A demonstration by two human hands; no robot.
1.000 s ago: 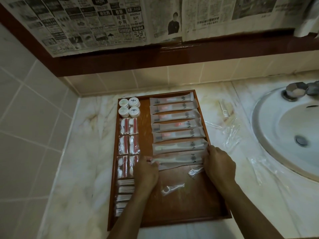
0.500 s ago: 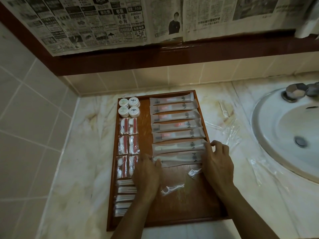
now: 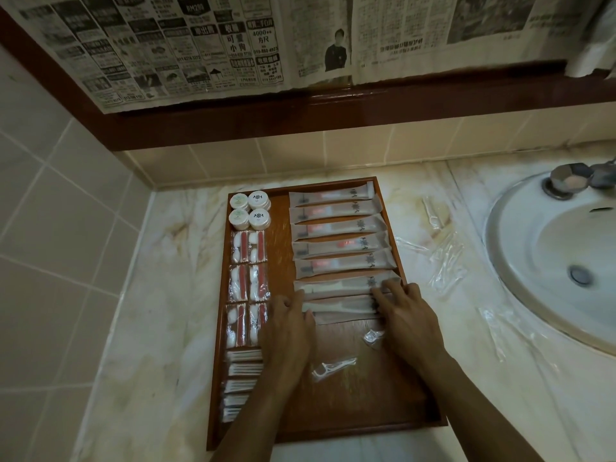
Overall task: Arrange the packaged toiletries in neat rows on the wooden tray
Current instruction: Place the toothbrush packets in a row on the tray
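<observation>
The tray [image 3: 350, 425] lies on the counter [image 3: 140, 328], left of the sink [image 3: 550, 261]. A floss pick [image 3: 333, 366] and a small wrapper [image 3: 373, 336] lie loose on its near half. The left hand [image 3: 288, 328] and right hand [image 3: 405, 316] rest flat, fingers spread, gripping nothing, pressing the ends of the nearest long sachet [image 3: 340, 306]. Six more long sachets [image 3: 336, 228] form the right column. The left column holds swab packs [image 3: 241, 378], red-striped packs [image 3: 249, 281] and four round caps [image 3: 250, 210] at the far end.
</observation>
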